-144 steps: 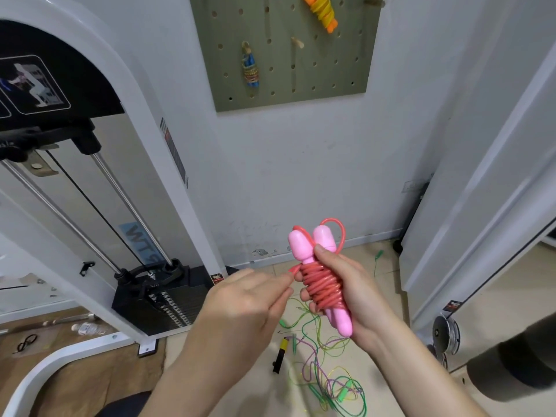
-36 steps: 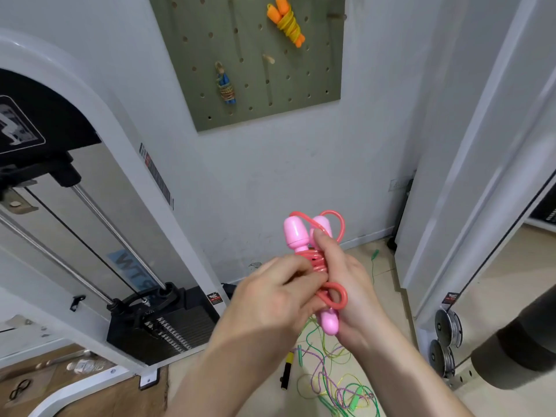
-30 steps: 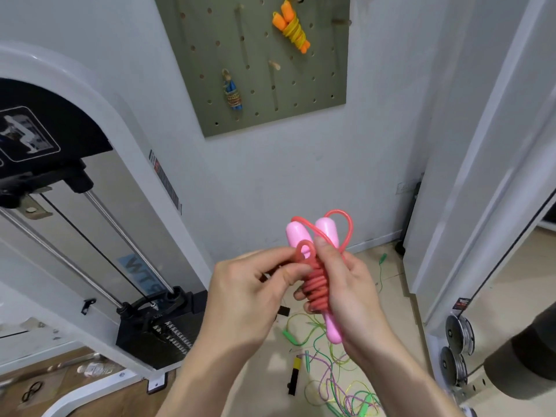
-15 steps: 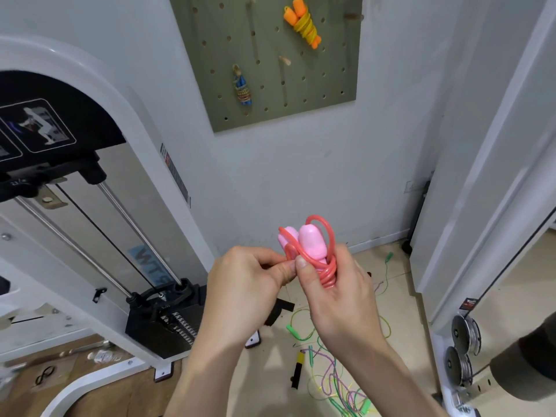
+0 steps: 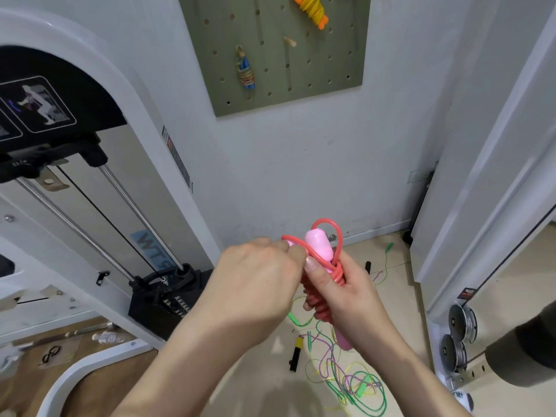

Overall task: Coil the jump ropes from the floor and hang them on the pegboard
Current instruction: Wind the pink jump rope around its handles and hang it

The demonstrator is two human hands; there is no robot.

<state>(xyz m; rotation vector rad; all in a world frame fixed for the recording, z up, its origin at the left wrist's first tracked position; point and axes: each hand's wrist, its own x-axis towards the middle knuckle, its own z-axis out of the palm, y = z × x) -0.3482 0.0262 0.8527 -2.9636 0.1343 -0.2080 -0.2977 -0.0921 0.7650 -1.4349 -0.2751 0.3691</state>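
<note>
Head view: right hand (image 5: pixel 346 290) grips coiled pink rope (image 5: pixel 323 266).

Bright, even indoor light. A soft shadow lies on the near floor (image 5: pixel 270 395). Straight lines bow at the edges; detail is slightly soft.

Lower left, a tilted blue sticker (image 5: pixel 149 245) on the weight machine (image 5: pixel 147 115) reads "WT"; upper left, a squat pictogram (image 5: pixel 39 105); barcode label (image 5: pixel 178 159) unreadable.
</note>
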